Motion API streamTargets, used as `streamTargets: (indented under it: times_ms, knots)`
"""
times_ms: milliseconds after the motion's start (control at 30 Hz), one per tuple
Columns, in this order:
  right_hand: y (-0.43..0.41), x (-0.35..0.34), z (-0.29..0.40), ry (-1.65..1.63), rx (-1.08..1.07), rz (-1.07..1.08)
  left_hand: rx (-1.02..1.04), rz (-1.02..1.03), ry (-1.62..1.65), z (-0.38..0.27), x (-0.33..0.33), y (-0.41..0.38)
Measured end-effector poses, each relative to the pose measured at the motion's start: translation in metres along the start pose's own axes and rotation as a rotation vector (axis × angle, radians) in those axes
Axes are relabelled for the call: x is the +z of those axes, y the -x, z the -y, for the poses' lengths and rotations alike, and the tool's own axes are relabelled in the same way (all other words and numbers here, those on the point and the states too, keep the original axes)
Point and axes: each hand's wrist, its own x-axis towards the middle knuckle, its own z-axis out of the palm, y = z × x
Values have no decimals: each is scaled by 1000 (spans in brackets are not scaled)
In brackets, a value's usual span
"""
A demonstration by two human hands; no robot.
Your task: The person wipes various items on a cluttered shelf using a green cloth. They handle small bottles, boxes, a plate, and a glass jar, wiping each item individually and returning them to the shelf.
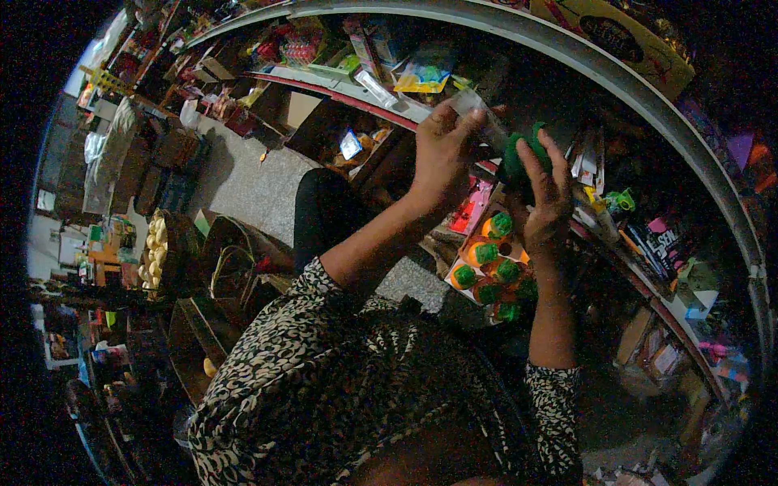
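My left hand (442, 149) is raised in front of me and pinches a piece of clear plastic film (467, 104) between thumb and fingers. To its right, my right hand (547, 197) has its fingers around a dark green object (516, 159); poor light hides its exact kind. The film stretches from the left fingertips towards this green object, and I cannot tell whether they are joined. Below my hands stands an open carton (457, 284) holding several orange items with green tops (485, 253). A pink-red packet (471, 206) lies beside them.
A shelf with a red edge (380, 114) curves past my hands, carrying a yellow-and-blue packet (422, 78) and other packed goods. A metal rail (632, 73) arches above. Open cardboard boxes (285, 109) stand on the left, near the speckled floor (255, 164). Wicker baskets (234, 255) stand nearby.
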Motion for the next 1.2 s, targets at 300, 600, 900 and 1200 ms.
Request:
streamTargets:
  times_ms: [300, 600, 900, 1200]
  knots:
    - [17, -6, -41, -1202, 929, -382, 37, 7, 89, -9, -6, -11]
    - [29, 11, -38, -985, 792, -68, -16, 46, 63, 19, 6, -11]
    - [25, 18, -36, -787, 780, -168, -335, 16, 10, 55, -16, -6]
    - [20, -26, -68, -829, 899, -454, -322, -81, -326, 44, -115, -37]
